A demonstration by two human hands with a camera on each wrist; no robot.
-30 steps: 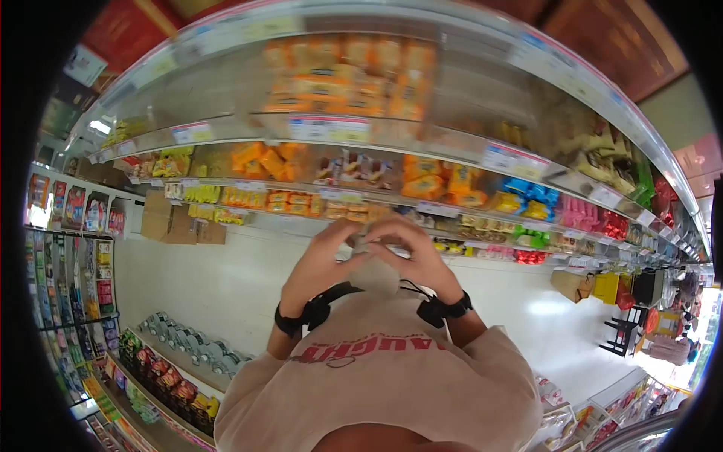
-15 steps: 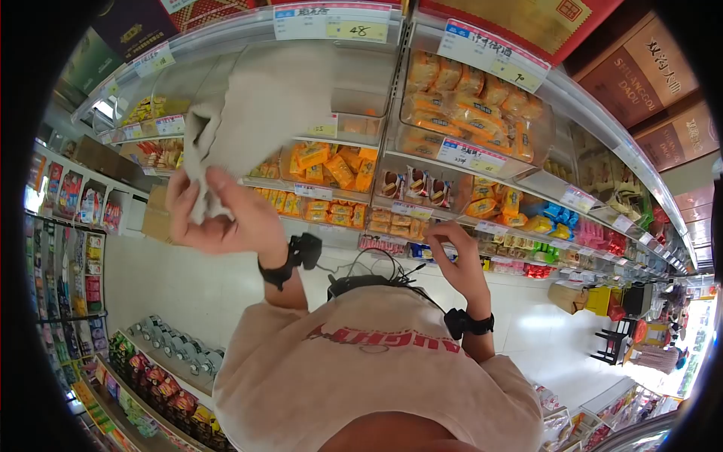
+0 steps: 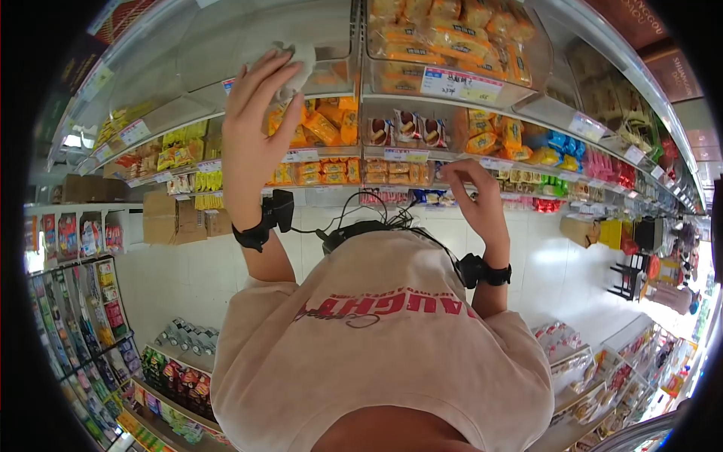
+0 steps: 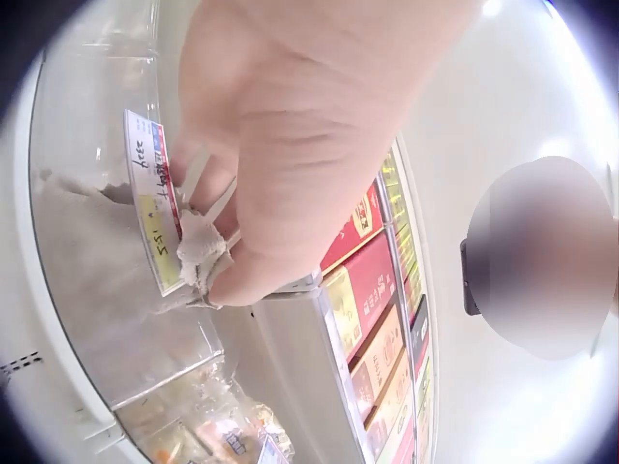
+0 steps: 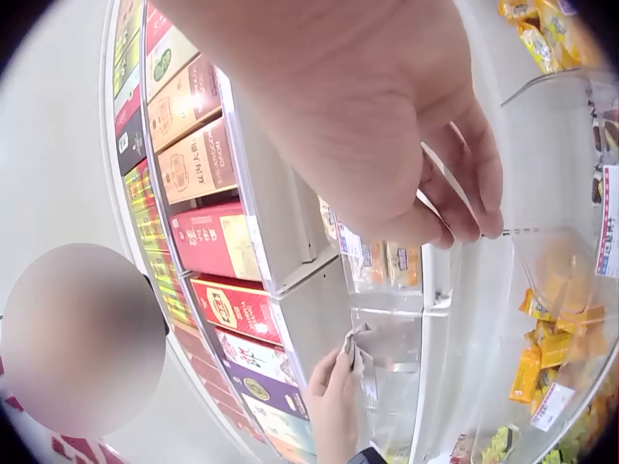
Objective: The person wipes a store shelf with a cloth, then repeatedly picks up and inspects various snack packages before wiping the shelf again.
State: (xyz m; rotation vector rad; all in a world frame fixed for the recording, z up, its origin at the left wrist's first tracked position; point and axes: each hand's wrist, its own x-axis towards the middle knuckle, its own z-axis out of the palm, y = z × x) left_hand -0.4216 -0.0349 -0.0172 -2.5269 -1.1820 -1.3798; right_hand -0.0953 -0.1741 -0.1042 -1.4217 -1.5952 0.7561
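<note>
A light grey cloth [image 3: 301, 68] is bunched between the thumb and fingers of my left hand [image 3: 254, 120], at the upper-left clear shelf bin [image 3: 297, 34]. In the left wrist view, the cloth [image 4: 82, 242] spreads behind the price tag [image 4: 153, 208], and a crumpled fold sticks out by the thumb. My right hand [image 3: 482, 197] hangs loosely curled before the lower shelves, holding nothing. Closest to it in the head view are the orange-wrapped snacks [image 3: 482, 135] and a shelf-edge price strip.
Orange packets [image 3: 467, 45] fill the bin to the right of the cloth. Brown-and-white wrapped cakes [image 3: 407, 129] sit one tier below. Boxed goods [image 5: 203, 164] line the top shelf. Cardboard boxes [image 3: 177, 218] stand low at left. Black cables [image 3: 376, 215] loop between my wrists.
Both hands were together on the cloth before my chest. The right let go, and the left carried the cloth, unfolded, up and left, then into the bin. My view shifted slightly.
</note>
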